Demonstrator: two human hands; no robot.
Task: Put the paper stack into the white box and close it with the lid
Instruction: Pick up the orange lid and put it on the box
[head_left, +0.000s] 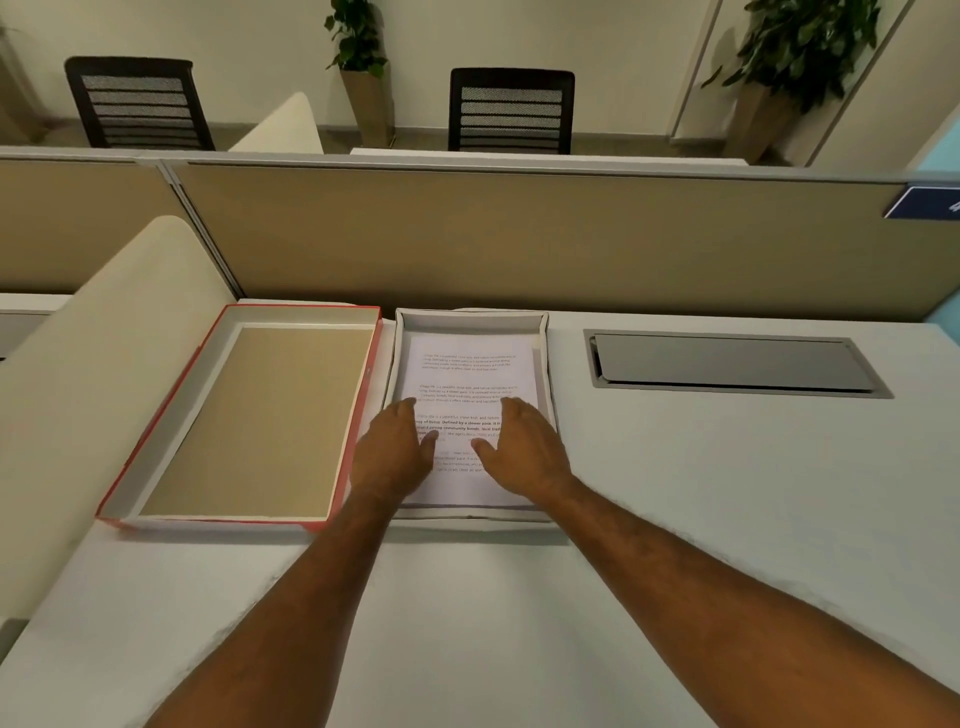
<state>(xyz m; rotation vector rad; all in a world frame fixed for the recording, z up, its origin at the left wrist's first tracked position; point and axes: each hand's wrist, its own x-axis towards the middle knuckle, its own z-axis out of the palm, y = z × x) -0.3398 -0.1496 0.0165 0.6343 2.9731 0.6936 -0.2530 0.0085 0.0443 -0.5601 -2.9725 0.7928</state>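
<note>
Hands lay flat and unclenched on the paper stack (470, 374), gripping nothing: the left hand (392, 449) rested palm down over the stack's near left part, its fingers stretched forward and its outer side over the box's left wall, and the right hand (524, 449) rested palm down over the near right part, thumb turned inward. Between the 2 thumbs a strip of printed text showed. The stack was smooth white sheets with short blocks of small print, and it sat inside the white box (545, 332), a shallow rectangular tray with thin, slightly bowed card walls. A narrow margin of box floor showed beyond the far edge of the sheets and along both sides.

Just beside the box on the left lay the lid (156, 447), upside down: red on the outside, white on the inner walls, with a flat tan cardboard panel inside. Its right wall nearly met the box's left wall. Both rested on the desk (727, 519), a matt pale surface with bare room in front and to the right. Farther right, well apart from the box, a grey metal cable hatch (732, 364) was set into the top. A tan fabric partition (519, 234) closed off the far edge, and a cream rounded divider (93, 364) rose along the left.
</note>
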